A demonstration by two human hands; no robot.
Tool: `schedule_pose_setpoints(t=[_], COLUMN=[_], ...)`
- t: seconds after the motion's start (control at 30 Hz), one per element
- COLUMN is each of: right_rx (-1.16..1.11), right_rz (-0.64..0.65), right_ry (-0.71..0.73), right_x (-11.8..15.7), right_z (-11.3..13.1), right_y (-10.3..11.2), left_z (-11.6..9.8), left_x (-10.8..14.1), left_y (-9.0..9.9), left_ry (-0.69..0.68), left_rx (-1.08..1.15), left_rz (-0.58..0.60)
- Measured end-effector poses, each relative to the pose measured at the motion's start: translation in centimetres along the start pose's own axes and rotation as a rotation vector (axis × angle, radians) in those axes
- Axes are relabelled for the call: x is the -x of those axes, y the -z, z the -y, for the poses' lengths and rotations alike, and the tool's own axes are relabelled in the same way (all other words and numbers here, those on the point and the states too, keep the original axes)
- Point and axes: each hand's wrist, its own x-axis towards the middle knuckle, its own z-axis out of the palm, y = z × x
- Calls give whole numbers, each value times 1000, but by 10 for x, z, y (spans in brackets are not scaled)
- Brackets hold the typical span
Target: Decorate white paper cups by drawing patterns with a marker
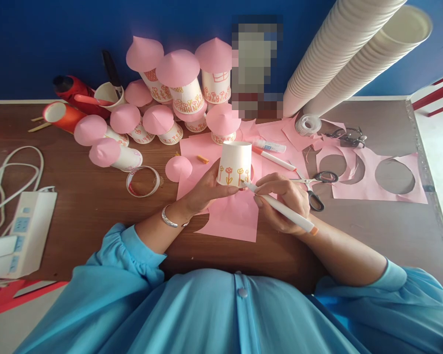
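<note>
My left hand (pixel 205 189) is closed around the lower part of a white paper cup (pixel 235 157), holding it with its narrower end up. Flowers in orange-red and yellow-brown are drawn around the cup near its wide end. My right hand (pixel 286 202) grips a white marker (pixel 290 214) with an orange end, its tip at the drawn flowers on the cup. Beneath both hands lies pink paper (pixel 236 221). Just left of the cup are a small pink paper cone (pixel 178 168) and an orange marker cap (pixel 203 159).
Several decorated cups with pink cone roofs (pixel 177 69) stand at the back. Scissors (pixel 310 182), another marker (pixel 278 160), a glue bottle (pixel 269 146) and cut pink paper (pixel 376 191) lie rightward. Tall cup stacks (pixel 339 49) lean behind. A tape roll (pixel 142 181) and power strip (pixel 33 231) are left.
</note>
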Motion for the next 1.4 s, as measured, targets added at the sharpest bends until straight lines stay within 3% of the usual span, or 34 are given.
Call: schedule_pose_setpoints(t=[0.9,1.4], right_rx=[-52,-55], right_rz=[31,39], right_ry=[17,12], right_x=[-1,-1], right_z=[1,1], right_y=[-1,0], left_z=[0,2], left_x=[1,2], left_y=[1,2], left_ry=[2,70], left_rx=[15,-17], left_rz=[10,-26])
